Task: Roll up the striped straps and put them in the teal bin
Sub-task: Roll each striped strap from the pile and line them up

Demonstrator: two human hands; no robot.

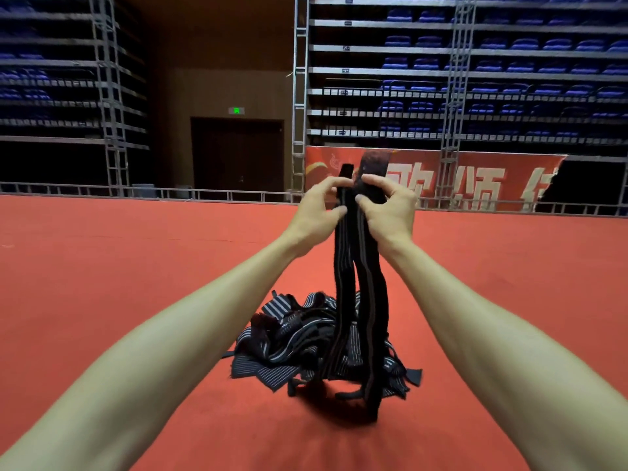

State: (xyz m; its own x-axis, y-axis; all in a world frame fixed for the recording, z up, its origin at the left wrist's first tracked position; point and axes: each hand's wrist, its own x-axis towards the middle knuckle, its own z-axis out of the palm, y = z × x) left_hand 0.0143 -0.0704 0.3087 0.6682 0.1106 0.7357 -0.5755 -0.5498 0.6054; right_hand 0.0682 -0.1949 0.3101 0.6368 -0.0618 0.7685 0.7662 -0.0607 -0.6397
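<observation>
You're holding a dark striped strap (pixel 344 266) up in front of you. Your left hand (pixel 316 212) is pinching one length near its top and your right hand (pixel 390 209) is pinching the other, just beside it. Can't tell if it's one strap doubled or two. Both lengths are hanging onto the strap pile (pixel 299 338) lying on the red floor (pixel 136 266).

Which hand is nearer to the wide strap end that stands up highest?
Right. The right hand grips the right strand directly under its wide end; the left hand is off to the side, pinching the left strand.
</observation>
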